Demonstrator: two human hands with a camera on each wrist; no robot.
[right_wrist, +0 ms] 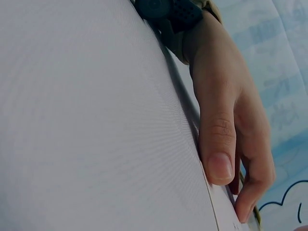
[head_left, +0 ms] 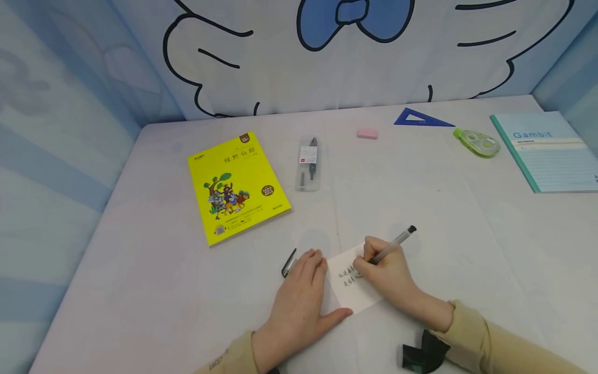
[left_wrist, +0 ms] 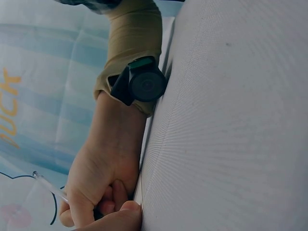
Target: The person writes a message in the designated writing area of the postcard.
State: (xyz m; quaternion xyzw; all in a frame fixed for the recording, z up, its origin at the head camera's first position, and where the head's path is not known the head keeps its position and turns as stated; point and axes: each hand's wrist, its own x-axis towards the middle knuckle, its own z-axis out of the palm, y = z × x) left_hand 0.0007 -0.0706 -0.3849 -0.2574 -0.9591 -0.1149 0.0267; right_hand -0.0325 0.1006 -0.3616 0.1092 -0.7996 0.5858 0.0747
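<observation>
A small white sheet of paper (head_left: 357, 298) lies on the table with a few lines of handwritten characters on it. My right hand (head_left: 390, 272) pinches a gel pen (head_left: 397, 241), its tip down at the writing and hidden by the fingers. In the left wrist view that hand (left_wrist: 98, 178) is seen from the side, curled round the pen (left_wrist: 50, 187). My left hand (head_left: 301, 304) rests flat at the paper's left edge, fingers extended and thumb by the lower corner. Beside its fingertips lies a pen cap (head_left: 288, 263), partly covered. The right wrist view shows the left hand (right_wrist: 228, 115) from its thumb side.
A yellow book (head_left: 238, 189) lies at the left, with a clear plastic case (head_left: 307, 169) beside it. Farther back are a pink eraser (head_left: 367, 134), a blue set square (head_left: 422, 120), a green correction tape (head_left: 477, 143) and a notebook (head_left: 556, 161).
</observation>
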